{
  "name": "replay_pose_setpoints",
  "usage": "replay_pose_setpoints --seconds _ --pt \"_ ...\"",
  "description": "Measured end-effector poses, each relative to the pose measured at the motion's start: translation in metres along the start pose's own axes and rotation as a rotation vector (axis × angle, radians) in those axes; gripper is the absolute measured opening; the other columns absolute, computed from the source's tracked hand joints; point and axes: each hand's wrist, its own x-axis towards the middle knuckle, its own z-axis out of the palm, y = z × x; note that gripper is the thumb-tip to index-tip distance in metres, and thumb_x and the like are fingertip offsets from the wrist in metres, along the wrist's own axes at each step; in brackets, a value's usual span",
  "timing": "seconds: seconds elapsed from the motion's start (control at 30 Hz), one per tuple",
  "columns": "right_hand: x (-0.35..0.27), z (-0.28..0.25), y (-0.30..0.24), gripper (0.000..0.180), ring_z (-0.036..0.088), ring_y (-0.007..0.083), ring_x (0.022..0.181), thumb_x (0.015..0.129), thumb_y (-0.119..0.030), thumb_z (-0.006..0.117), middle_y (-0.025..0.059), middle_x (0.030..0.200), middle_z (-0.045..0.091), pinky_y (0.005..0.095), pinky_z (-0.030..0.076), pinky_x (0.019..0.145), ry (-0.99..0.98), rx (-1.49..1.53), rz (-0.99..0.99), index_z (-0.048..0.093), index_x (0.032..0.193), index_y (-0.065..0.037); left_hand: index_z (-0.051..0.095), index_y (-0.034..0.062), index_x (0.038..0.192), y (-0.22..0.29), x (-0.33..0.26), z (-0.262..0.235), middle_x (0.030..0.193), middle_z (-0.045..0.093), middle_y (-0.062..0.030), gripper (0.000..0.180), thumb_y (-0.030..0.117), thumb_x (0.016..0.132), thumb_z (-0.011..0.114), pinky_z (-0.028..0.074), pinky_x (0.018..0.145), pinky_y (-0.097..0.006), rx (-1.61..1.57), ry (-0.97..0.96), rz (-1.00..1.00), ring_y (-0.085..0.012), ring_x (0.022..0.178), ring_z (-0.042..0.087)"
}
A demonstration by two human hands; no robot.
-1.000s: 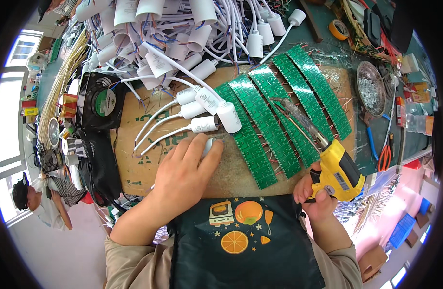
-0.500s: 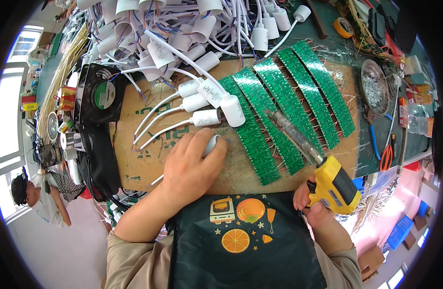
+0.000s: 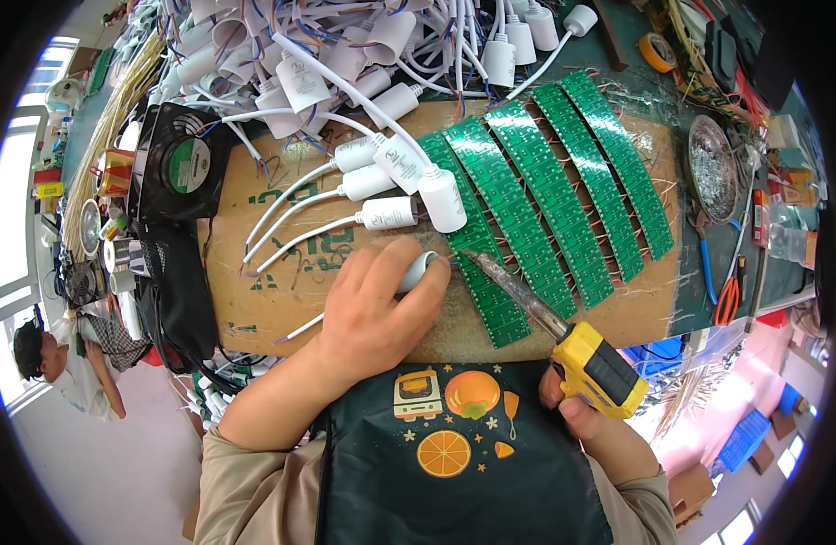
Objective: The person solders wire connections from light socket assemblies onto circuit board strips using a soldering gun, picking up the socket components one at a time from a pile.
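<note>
Over the near part of the cardboard sheet (image 3: 254, 313), my left hand (image 3: 373, 313) closes round a white cylindrical cable housing (image 3: 418, 270). Its white cable comes out beside my wrist, and its open end faces right. In my right hand (image 3: 563, 400) is a yellow and black soldering gun (image 3: 586, 350). The gun's tip points up and left, close to the thin wires at the housing's open end; I cannot tell whether they touch. Right of it lie several strips of green circuit boards (image 3: 550, 200), joined by thin wires. Similar housings (image 3: 388, 213) lie just beyond my left hand.
A large heap of white housings and cables (image 3: 345, 54) covers the far side. At left stands a black fan (image 3: 186, 163). A metal dish (image 3: 711, 168), blue-handled pliers (image 3: 707, 268) and orange-handled scissors (image 3: 729, 295) lie at right. Another person (image 3: 77, 363) is at far left.
The soldering gun has moved left and slightly down, bringing its tip from over the boards to near the held housing's open end. My left hand has shifted slightly right with the housing.
</note>
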Motion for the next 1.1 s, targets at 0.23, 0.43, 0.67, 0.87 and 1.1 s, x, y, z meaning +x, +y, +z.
replay_pose_setpoints --seconds 0.23,0.43,0.67,0.87,1.1 --pt "0.005 0.004 -0.006 0.03 0.059 0.0222 0.06 0.088 -0.032 0.074 0.0053 0.069 0.06 0.0341 0.046 0.056 0.036 -0.011 -0.013 0.06 0.077 -0.007 0.066 0.0056 0.107 0.0 0.0 0.002 0.106 0.056 -0.014 0.037 0.011 0.07 0.072 0.049 0.07 -0.038 0.034 -0.037 0.004 -0.029 0.09 0.06" --pt "0.007 0.005 -0.007 0.031 0.059 0.022 0.06 0.088 -0.033 0.073 0.005 0.067 0.059 0.0341 0.045 0.056 0.044 -0.026 -0.03 0.059 0.076 -0.008 0.066 0.0056 0.107 0.0 0.0 0.003 0.107 0.056 -0.0141 0.037 0.01 0.07 0.072 0.049 0.07 -0.038 0.034 -0.03 0.008 -0.0289 0.091 0.06" --pt "0.005 0.002 -0.005 0.03 0.058 0.0219 0.059 0.089 -0.03 0.073 0.0041 0.066 0.058 0.0338 0.045 0.055 0.034 -0.084 -0.014 0.059 0.073 -0.008 0.066 0.0052 0.106 -0.001 -0.001 0.003 0.107 0.056 -0.0144 0.037 0.01 0.07 0.072 0.049 0.07 -0.038 0.037 -0.04 -0.004 -0.0286 0.089 0.06" --pt "0.005 0.001 -0.004 0.03 0.058 0.0209 0.058 0.087 -0.03 0.073 0.004 0.065 0.058 0.0333 0.044 0.054 0.027 -0.036 -0.002 0.059 0.073 -0.009 0.067 0.0063 0.106 0.0 0.0 0.004 0.105 0.057 -0.0131 0.038 0.005 0.069 0.075 0.049 0.069 -0.037 0.034 -0.021 -0.012 -0.0283 0.084 0.059" --pt "0.001 0.007 -0.016 0.03 0.053 0.0147 0.06 0.087 -0.031 0.075 0.0019 0.068 0.054 0.0292 0.043 0.055 0.06 0.22 0.067 0.059 0.083 -0.006 0.068 0.0075 0.106 -0.001 0.0 0.005 0.105 0.058 -0.0116 0.041 0.001 0.067 0.078 0.051 0.07 -0.038 0.011 0.004 -0.016 -0.0293 0.084 0.06"
